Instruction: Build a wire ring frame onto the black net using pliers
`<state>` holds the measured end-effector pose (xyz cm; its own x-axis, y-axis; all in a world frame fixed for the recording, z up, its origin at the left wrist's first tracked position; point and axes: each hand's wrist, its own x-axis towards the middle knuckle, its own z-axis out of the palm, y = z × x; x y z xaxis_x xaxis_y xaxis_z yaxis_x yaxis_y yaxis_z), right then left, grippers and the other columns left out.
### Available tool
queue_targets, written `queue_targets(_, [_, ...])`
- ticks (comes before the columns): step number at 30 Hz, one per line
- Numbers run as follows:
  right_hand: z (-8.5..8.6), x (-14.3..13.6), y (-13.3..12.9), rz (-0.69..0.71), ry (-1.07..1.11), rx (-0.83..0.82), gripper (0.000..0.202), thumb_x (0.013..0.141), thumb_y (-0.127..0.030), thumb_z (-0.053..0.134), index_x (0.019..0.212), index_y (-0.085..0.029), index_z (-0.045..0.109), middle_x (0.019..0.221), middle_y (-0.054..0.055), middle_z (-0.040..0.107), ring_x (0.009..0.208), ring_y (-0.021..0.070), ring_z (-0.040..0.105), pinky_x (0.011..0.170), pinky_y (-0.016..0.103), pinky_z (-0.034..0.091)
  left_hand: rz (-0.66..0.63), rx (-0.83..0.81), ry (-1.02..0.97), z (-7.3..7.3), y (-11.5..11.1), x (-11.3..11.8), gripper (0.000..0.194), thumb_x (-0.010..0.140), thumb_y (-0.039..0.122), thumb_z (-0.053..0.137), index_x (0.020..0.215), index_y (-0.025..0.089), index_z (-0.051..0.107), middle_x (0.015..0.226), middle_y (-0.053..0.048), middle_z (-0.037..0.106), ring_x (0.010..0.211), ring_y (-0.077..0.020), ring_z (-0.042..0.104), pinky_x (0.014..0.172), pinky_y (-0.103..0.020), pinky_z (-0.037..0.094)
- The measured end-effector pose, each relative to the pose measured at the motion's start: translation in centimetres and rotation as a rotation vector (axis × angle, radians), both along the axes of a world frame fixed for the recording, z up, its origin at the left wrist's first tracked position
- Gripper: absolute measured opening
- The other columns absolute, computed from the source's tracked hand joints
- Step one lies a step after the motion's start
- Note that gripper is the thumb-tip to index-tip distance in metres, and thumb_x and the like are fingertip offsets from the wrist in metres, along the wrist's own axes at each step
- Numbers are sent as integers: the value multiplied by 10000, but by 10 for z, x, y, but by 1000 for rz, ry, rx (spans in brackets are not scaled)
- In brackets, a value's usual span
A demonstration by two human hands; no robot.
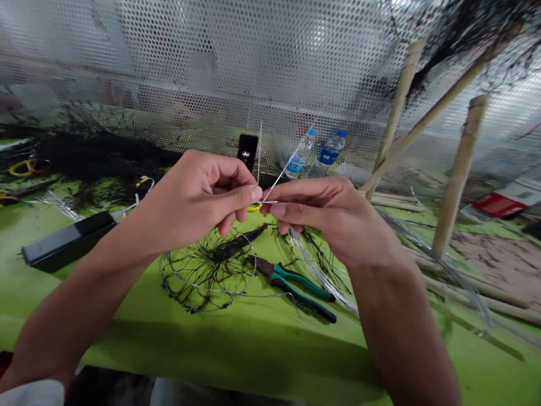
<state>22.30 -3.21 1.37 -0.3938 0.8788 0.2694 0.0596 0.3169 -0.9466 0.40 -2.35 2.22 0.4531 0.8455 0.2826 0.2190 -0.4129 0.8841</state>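
Note:
Thin silvery wire (279, 176) is pinched between my two hands above the green table. My left hand (211, 194) grips it between thumb and forefinger. My right hand (323, 211) pinches the wire a short way to the right, its fingertips nearly meeting those of the left. Two wire ends stick up from between the hands, one upright and one slanting right. Below lies a bundle of dark, twig-like strands (228, 248) with a wire ring around it. Pliers with green and black handles (291, 282) rest beside the bundle, and a bunch of loose silvery wires (316, 265) lies under my right hand.
Two water bottles (327, 155) and a phone (247, 151) stand before a perforated metal screen (169, 51). A dark box (67, 239) lies at left. Wooden poles (460, 175) rise at right, near a red and white box (502, 200). Dark strands (101, 152) pile up back left.

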Motion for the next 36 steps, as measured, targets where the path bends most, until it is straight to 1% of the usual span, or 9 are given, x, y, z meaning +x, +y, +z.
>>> queue_targets(10, [-12,-10,-6,-325,-332,642,219,935,-106,722,1024,-234,875,881,5,837,719,151,743,637,287,576,12,-242,-89,0,12,8,288,955,96,625,672,146,636,517,28,595,355,-23,463,339,-127,279])
queue_targets(15, [-25,-13,7,-385,-410,942,252,1002,-102,639,1020,-226,858,1023,24,856,896,174,811,773,303,636,15,-395,-179,-3,24,8,273,968,66,589,706,128,633,563,14,622,347,-3,429,339,-112,247])
queue_targets(19, [-30,-13,8,-442,-643,1299,322,977,-42,613,1147,-219,821,1109,26,849,868,189,811,699,310,641,-3,-443,-231,-9,33,10,257,951,81,600,702,134,628,540,26,580,350,-5,405,354,-113,255])
queue_targets(21, [-32,-13,4,-414,-750,1366,383,948,7,585,1171,-211,809,1160,31,838,872,195,805,688,318,636,-17,-445,-226,-13,37,12,268,930,89,626,666,138,616,504,39,529,346,-12,395,354,-123,257])
queue_targets(26, [-28,-13,4,-352,-546,1027,340,1005,-68,530,1167,-211,793,1203,65,816,990,185,785,794,317,623,-61,-382,-198,-18,41,14,224,906,133,692,691,137,629,542,30,580,365,-7,406,372,-121,279])
queue_targets(28, [-23,-11,7,-375,-400,771,239,1031,-199,566,1141,-180,777,995,62,819,812,161,754,652,278,567,-71,-332,-191,-18,39,13,185,917,143,679,736,140,638,573,26,612,383,-15,439,385,-124,311])
queue_targets(31, [-15,-8,8,-287,-362,482,256,1009,-371,638,937,-158,761,698,-16,673,558,95,532,507,239,391,-93,-258,-170,-19,33,13,163,923,141,670,763,140,640,591,21,630,407,-32,489,401,-136,357])
queue_targets(33, [-11,-7,7,-180,-386,401,293,973,-410,695,832,-158,742,677,-34,627,564,81,452,519,236,345,-109,-216,-161,-20,30,13,152,927,131,665,776,136,646,617,19,643,426,-33,512,418,-138,385])
queue_targets(36, [-6,-7,1,-144,-369,349,295,936,-428,750,817,-158,746,714,-22,660,616,94,488,562,240,368,-126,-112,-113,-21,23,11,153,948,148,651,796,137,649,657,11,662,455,-31,538,446,-136,406])
